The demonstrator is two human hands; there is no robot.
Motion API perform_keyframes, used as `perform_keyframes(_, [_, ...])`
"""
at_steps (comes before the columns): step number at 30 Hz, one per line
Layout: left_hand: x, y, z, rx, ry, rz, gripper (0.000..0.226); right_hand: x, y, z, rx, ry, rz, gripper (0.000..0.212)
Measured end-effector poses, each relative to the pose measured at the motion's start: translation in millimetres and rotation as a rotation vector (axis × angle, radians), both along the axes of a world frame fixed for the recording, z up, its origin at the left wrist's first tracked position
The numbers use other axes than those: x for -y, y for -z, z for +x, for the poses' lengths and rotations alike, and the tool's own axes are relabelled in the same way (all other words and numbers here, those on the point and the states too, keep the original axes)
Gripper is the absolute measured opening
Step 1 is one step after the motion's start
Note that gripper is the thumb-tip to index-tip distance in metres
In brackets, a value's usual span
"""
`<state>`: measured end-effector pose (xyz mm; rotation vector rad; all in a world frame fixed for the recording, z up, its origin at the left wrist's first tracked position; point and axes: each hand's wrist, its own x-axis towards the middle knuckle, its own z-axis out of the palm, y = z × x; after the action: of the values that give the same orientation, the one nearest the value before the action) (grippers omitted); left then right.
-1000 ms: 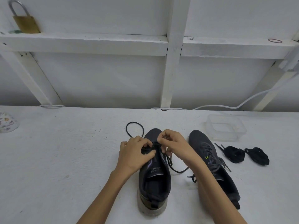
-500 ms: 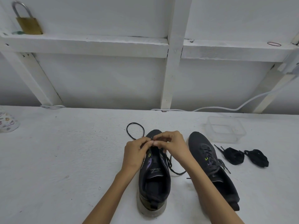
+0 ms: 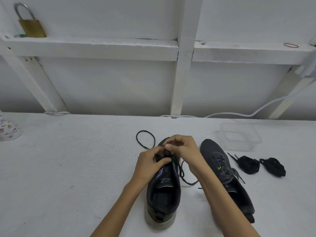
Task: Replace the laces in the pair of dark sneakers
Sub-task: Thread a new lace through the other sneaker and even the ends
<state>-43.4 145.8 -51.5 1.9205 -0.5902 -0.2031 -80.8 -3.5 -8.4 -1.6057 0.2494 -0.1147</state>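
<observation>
Two dark sneakers stand on the white table, toes pointing away from me. Over the forefoot of the left sneaker (image 3: 162,190) my left hand (image 3: 150,161) and my right hand (image 3: 183,147) meet, fingers pinched on its thin black lace (image 3: 181,173). One end of that lace loops on the table beyond the toe, the other trails between the shoes. The eyelets under my fingers are hidden. The right sneaker (image 3: 225,177) is laced with grey laces and lies partly behind my right forearm. Two bundled black laces (image 3: 248,164) (image 3: 273,166) lie to its right.
A clear plastic container (image 3: 239,135) sits behind the right sneaker. A patterned object (image 3: 8,130) stands at the table's left edge. A white cable (image 3: 230,114) runs along the back wall. On the ledge above are a brass padlock (image 3: 31,26) and a rubber band (image 3: 290,45).
My hands have shifted slightly toward the toe of the left sneaker and drawn closer together over the lace. The view has tilted a little.
</observation>
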Motion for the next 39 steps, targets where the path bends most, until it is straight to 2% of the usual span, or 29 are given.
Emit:
perform_keyframes(3, [1,-2,-2,-0.011,0.013,-0.003,0.022,4,4,-5,-0.020,0.014,0.117,0.015])
perform_keyframes(6, [3,0,0,-0.022,0.019,0.002,0.013,6,6,-8,-0.022,0.019,0.112,0.014])
perform_keyframes(16, [8,0,0,-0.063,-0.090,-0.074,0.011,5,0,0,0.001,-0.008,-0.238,0.006])
perform_keyframes(21, [17,-3,-7,-0.273,-0.095,-0.316,0.035,2,2,4,0.030,0.018,-0.355,0.018])
perform_keyframes(23, [19,-1,-7,-0.256,-0.083,-0.290,0.036,2,2,4,0.025,0.021,-0.369,0.023])
perform_keyframes(25, [20,0,-6,-0.173,-0.081,-0.188,0.038,5,0,6,0.026,0.005,-0.372,0.016])
perform_keyframes(27, [20,0,-6,-0.066,-0.089,-0.055,0.031,6,-5,7,0.042,-0.050,-0.332,0.011])
perform_keyframes(29, [20,-2,-6,0.007,-0.093,0.022,0.020,7,-12,11,0.061,-0.072,-0.199,0.013])
perform_keyframes(39, [15,-2,-3,-0.056,-0.061,-0.036,0.012,16,-99,63,0.284,0.007,0.169,0.019])
